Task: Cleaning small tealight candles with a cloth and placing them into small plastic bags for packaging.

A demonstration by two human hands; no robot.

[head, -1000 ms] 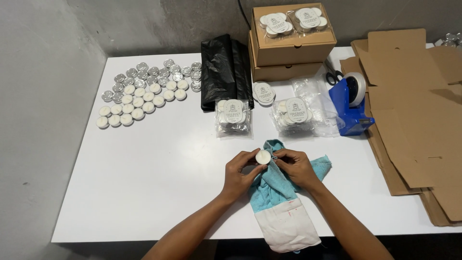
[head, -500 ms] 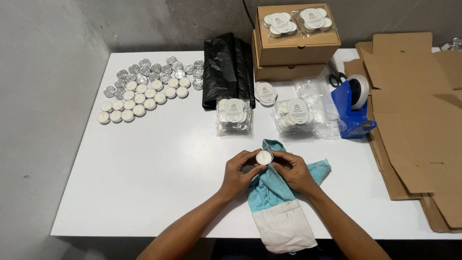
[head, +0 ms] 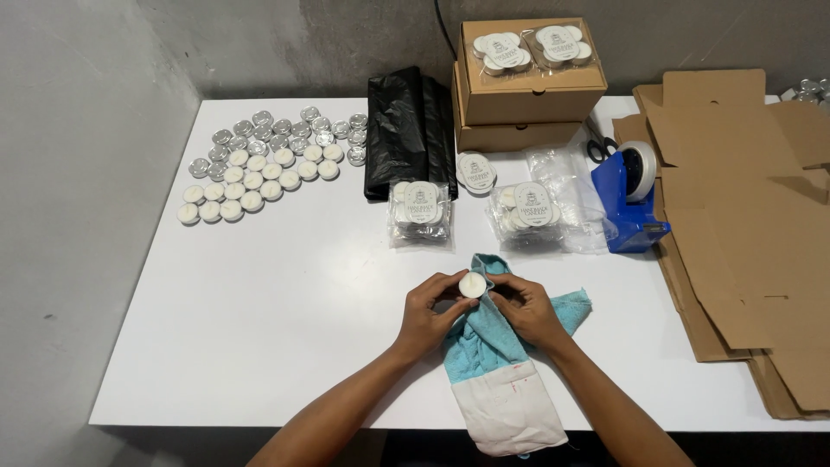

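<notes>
My left hand (head: 428, 313) holds a small white tealight candle (head: 471, 284) by its rim, just above the table. My right hand (head: 527, 309) grips a light blue cloth (head: 484, 342) and presses a fold of it against the candle's right side. The cloth trails toward me, ending in a white panel (head: 510, 415) at the table's near edge. Both hands meet at the candle in the middle front of the white table (head: 285, 303).
Several loose tealights (head: 259, 164) lie at the far left. Two clear bags of candles (head: 421, 212) (head: 527, 212) sit behind my hands, beside a black plastic bag (head: 406, 134), stacked cardboard boxes (head: 519, 95), a blue tape dispenser (head: 629, 195) and flat cardboard sheets (head: 743, 216) on the right.
The hands stay in the same spot; the fingers shift slightly around the candle as the cloth is worked against it.
</notes>
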